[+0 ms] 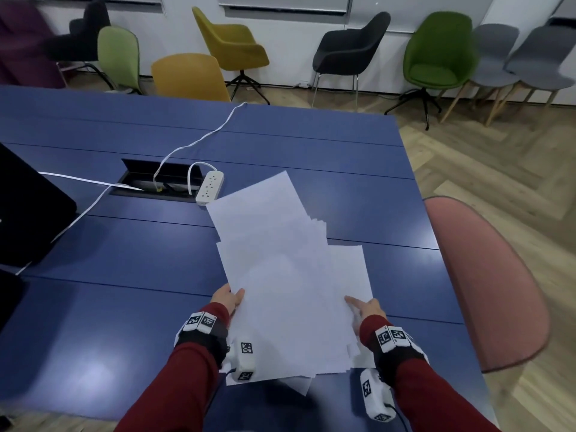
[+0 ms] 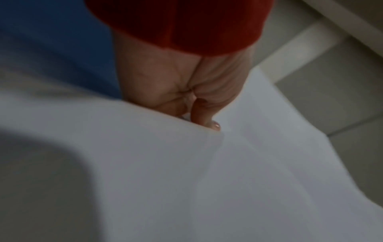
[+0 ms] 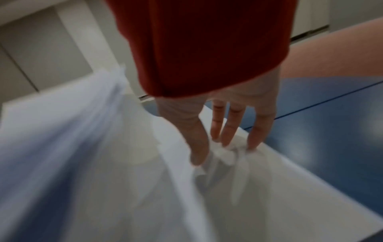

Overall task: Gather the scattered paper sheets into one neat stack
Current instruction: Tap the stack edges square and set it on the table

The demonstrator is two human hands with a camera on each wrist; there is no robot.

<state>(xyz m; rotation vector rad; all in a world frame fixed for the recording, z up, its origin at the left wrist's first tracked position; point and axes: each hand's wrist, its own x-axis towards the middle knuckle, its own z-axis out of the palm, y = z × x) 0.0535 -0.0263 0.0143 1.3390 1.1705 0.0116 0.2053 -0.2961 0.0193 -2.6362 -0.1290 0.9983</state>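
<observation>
A loose, fanned pile of white paper sheets lies on the near right part of the blue table, its near end lifted. My left hand grips the pile's left edge with the thumb on top. My right hand holds the right edge, thumb over the top sheet. In the left wrist view the left hand pinches the paper, its fingers hidden under it. In the right wrist view the right hand has its thumb and fingers spread among separate sheets. The sheets' corners do not line up.
A white power strip and its cable lie just beyond the pile, beside an open cable hatch. A dark object sits at the table's left edge. A pink chair stands close on the right.
</observation>
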